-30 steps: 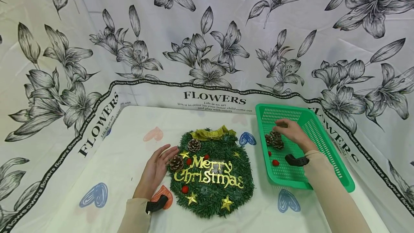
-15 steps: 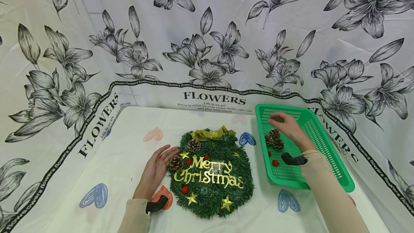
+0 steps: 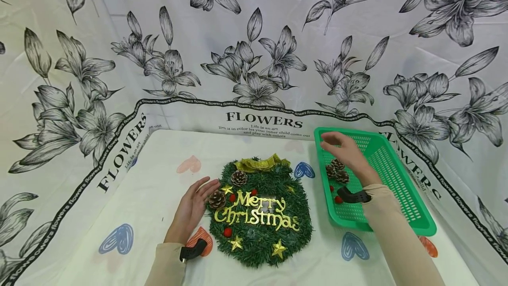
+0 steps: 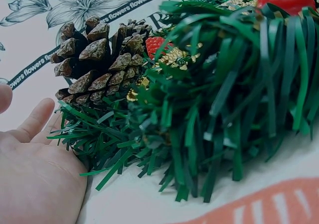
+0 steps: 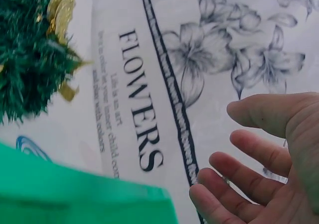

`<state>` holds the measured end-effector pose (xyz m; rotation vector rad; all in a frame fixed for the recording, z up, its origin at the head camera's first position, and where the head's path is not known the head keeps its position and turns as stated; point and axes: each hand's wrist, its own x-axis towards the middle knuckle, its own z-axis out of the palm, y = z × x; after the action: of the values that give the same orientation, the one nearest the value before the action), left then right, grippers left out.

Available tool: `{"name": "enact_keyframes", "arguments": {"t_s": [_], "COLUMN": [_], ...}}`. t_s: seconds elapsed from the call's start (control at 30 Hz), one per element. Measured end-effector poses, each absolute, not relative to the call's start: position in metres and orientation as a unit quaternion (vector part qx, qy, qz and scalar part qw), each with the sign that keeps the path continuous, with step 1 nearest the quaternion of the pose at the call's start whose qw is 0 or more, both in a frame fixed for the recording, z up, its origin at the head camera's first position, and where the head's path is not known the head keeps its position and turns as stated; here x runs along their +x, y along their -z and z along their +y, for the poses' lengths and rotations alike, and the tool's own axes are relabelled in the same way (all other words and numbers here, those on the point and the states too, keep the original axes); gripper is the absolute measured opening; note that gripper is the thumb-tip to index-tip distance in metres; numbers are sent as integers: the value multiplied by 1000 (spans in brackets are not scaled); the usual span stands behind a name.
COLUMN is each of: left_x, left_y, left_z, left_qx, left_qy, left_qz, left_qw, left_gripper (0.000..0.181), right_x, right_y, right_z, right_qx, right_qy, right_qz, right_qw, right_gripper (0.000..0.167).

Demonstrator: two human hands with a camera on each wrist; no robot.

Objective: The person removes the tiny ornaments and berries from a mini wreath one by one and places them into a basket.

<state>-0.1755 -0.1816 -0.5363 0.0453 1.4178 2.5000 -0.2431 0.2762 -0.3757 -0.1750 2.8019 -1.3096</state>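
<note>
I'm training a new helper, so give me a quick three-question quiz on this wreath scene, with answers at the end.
1. True or false: the right hand grips a pine cone.
2. Fill in the blank: the gold lettering on the wreath reads "Merry ____".
3. Which is nearest the left hand? A, green basket; B, wreath; C, flowered curtain.

Key: 1, false, it holds nothing; 2, Christmas; 3, B.

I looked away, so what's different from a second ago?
The right hand moved left and farther away, toward the far left corner of the green basket. I see nothing taken or let go. The left hand stayed beside the wreath; the pinecones in the basket stayed put.
</note>
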Motion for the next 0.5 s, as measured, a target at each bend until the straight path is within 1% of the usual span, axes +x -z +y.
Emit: {"name": "enact_keyframes", "arguments": {"t_s": [0.3, 0.5], "left_x": [-176, -176], "left_y": [536, 537], "left_z": [-180, -181], "left_qx": [11, 11], "left_qy": [-864, -864], "left_qz": [485, 485], "left_qw": [134, 134], "left_gripper": [61, 61], "right_x": [-235, -229], "right_y": [367, 365], "right_z": [255, 241], "right_qx": [-85, -104], "right_qy": [431, 460], "right_qz": [898, 881], "right_qw": [10, 18], "right_gripper": [48, 47]}}
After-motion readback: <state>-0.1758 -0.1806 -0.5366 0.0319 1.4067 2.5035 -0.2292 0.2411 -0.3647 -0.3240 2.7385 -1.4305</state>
